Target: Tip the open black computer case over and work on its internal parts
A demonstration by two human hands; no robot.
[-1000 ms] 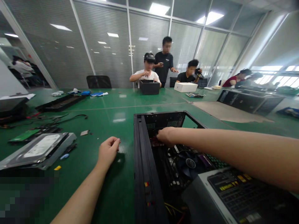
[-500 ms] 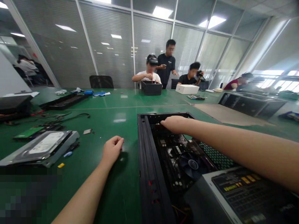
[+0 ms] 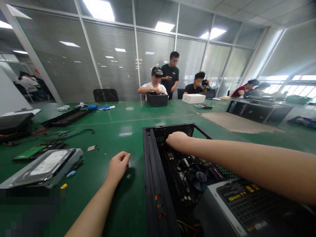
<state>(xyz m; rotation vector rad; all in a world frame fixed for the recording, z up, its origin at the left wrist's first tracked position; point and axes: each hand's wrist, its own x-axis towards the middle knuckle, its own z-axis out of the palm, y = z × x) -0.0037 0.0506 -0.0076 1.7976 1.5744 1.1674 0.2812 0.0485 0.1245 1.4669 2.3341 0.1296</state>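
A black computer case [image 3: 158,171] lies open in front of me on the green table [image 3: 125,187]. My right hand [image 3: 178,141] reaches inside near its far end. It is closed with the fingertips turned down and hidden, so what it grips is unclear. Below it is the motherboard [image 3: 181,177], with a round CPU cooler fan [image 3: 199,176]. A power supply [image 3: 237,204] with a dark label fills the near right part. My left hand [image 3: 119,164] hovers over or rests on the table left of the case, its fingers curled together; anything inside them is hidden.
On the left lie a hard drive [image 3: 49,163] in a metal bracket, a green circuit board [image 3: 31,152], loose cables [image 3: 81,131] and a yellow piece [image 3: 64,186]. Across the table a person [image 3: 154,86] works at a black box [image 3: 158,100]. Another case [image 3: 251,110] stands right.
The view has tilted up slightly. My right hand has shifted a little lower and leftward inside the case, still closed. My left hand keeps its pose.
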